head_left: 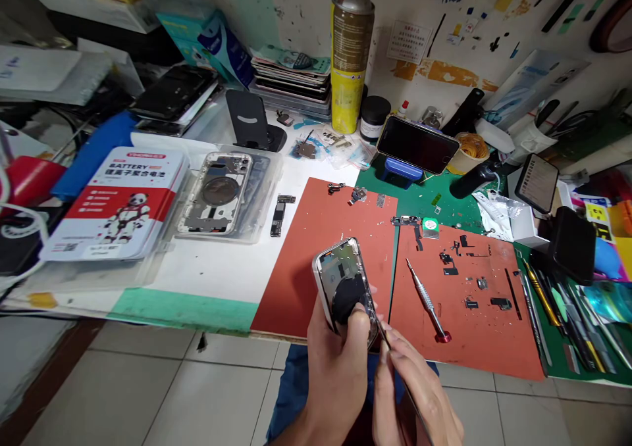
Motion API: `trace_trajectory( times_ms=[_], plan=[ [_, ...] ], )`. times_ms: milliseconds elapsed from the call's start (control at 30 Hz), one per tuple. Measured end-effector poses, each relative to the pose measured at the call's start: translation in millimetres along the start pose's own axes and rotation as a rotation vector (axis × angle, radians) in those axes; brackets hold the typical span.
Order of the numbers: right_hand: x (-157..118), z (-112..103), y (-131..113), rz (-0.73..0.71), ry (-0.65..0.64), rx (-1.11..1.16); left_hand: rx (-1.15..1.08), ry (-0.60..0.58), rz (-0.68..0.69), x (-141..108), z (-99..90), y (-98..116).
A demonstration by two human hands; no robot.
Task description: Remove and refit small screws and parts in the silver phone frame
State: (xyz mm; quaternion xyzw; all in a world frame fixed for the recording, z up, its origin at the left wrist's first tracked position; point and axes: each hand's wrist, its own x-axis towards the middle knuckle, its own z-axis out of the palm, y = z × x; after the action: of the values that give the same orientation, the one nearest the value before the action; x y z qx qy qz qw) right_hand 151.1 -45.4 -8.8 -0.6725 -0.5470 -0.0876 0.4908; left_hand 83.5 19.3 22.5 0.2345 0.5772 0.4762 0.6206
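My left hand [338, 370] is wrapped round an opened phone housing [340, 265], held tilted above the front edge of the red-brown mat. Its thumb lies over a dark round pad inside the housing. In my right hand [419, 383] is a thin dark rod-like tool [413, 406], pinched between thumb and fingers. The tool's upper end is at the housing's right lower edge; whether it touches there I cannot tell. A silver screwdriver with a red cap [425, 299] lies on the mat to the right.
Small phone parts [448, 262] are scattered on the right mat [484, 334]. Tweezers and pens [567, 314] lie at far right. A propped phone [419, 145] and a yellow spray can [348, 71] stand behind. Leftward are a circuit board [280, 217], another phone housing [217, 193] and a battery box [118, 202].
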Motion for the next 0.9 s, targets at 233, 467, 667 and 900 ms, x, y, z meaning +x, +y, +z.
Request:
trace_trajectory(
  times_ms=[233,467,667,900],
  plan=[
    [-3,-1,-1,0.029,-0.023,0.020,0.010,0.005,-0.007,0,1.0,1],
    [-1,-2,-3,0.040,-0.049,0.025,0.019,-0.001,0.016,0,2.1,4],
    [5,-4,-7,0.043,-0.064,-0.001,0.001,0.000,0.036,-1,3.5,4],
    [26,-10,-14,-0.005,-0.104,-0.045,0.074,-0.007,0.098,1,0.3,-3]
  ],
)
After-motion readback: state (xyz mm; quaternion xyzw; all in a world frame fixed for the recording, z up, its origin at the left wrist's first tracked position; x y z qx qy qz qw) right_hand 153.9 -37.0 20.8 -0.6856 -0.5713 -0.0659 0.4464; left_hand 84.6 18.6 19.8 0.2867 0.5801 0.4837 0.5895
